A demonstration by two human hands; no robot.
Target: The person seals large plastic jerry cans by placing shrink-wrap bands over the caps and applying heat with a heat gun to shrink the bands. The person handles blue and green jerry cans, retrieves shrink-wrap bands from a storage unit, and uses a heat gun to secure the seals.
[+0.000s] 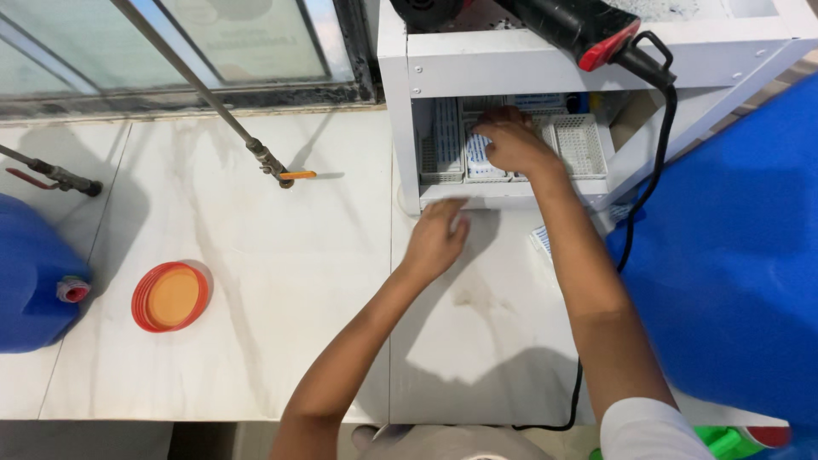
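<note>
- Your right hand (511,140) is inside the open front of the white shelf unit (409,128), fingers curled down onto the white-and-blue packs (477,158) standing in the small white baskets (581,143). Looks like it's pinching one, but the blur means I can't tell for sure.
- Your left hand (436,238) rests just below the shelf's front lip, on the white table (256,255), fingers loosely bent, apparently holding nothing.
- The packs lie straight ahead of the right hand, further into the shelf, long sides running front to back. The right hand's clearly the nearer one.
- Off to the left: an orange lid (170,296) and a blue jug (30,281). A black heat gun (579,25) sits on top.
</note>
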